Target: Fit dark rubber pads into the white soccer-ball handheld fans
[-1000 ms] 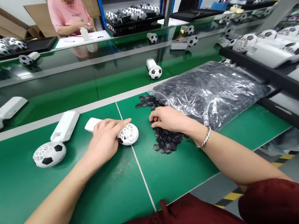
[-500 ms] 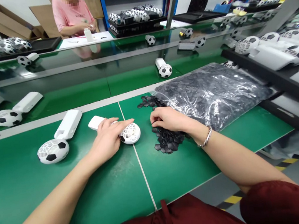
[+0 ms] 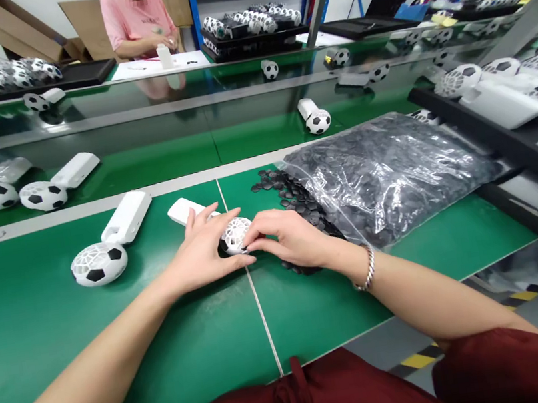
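A white device with a football-shaped head point(image 3: 234, 232) lies on the green bench, its white handle point(image 3: 182, 210) pointing to the far left. My left hand point(image 3: 202, 246) is around the head, thumb on the near side and fingers on the far side, gripping it. My right hand point(image 3: 279, 237) is at the head's right side, thumb and forefinger pinched on a small black piece point(image 3: 244, 247), mostly hidden by the fingertips. Partly under my right hand is a pile of black pentagon pieces point(image 3: 299, 198). A second football-headed device point(image 3: 100, 264) lies to the left, with some black patches in it.
A clear plastic bag point(image 3: 390, 170) full of black pieces lies right of the pile. A black rack point(image 3: 506, 132) with white devices stands at the right. Beyond the bench edge, a green conveyor point(image 3: 166, 155) carries more devices. A person in pink point(image 3: 138, 19) sits across.
My right hand has moved left from the black pile to the football-shaped head. My left hand's thumb and fingers have spread around the head. Devices on the near conveyor have shifted right.
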Demonstrator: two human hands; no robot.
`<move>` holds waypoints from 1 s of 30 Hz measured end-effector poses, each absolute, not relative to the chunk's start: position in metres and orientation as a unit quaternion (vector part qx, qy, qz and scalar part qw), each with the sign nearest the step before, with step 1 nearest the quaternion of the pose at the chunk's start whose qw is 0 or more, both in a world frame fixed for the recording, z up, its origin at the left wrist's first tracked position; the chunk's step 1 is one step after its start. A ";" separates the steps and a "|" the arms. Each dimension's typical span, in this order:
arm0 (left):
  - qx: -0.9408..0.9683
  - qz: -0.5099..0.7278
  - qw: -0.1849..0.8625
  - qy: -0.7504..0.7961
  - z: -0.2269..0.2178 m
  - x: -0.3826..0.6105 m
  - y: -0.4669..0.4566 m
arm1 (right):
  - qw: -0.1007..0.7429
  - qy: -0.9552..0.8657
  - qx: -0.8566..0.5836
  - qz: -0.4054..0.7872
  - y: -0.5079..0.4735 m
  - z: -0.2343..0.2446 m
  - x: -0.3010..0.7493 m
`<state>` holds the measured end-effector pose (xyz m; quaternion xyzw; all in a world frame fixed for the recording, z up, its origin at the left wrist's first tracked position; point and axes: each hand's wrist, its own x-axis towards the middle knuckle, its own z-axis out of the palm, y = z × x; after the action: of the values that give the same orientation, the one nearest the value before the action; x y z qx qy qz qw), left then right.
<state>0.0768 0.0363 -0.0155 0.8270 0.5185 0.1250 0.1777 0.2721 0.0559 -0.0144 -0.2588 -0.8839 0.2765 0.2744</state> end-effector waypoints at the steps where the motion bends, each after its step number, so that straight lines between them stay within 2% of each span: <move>1: 0.824 0.130 0.181 0.521 -0.015 0.078 0.036 | 0.284 -0.874 -0.266 0.293 0.055 -0.015 0.271; 4: 0.819 0.136 0.187 0.525 -0.014 0.080 0.035 | 0.313 -0.831 -0.300 0.349 0.052 -0.015 0.269; 10: 0.819 0.130 0.188 0.526 -0.013 0.080 0.034 | 0.302 -0.782 -0.342 0.424 0.049 -0.021 0.267; 28: 0.842 0.185 0.179 0.474 -0.016 0.076 0.037 | 0.276 -0.779 -0.389 0.406 0.054 -0.023 0.267; 30: 0.845 0.184 0.185 0.468 -0.018 0.074 0.037 | 0.257 -0.800 -0.409 0.357 0.063 -0.018 0.275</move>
<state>0.0744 0.0366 -0.0180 0.8446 0.4677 0.1839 0.1847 0.2750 0.0631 -0.0181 -0.4086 -0.7998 0.3573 0.2565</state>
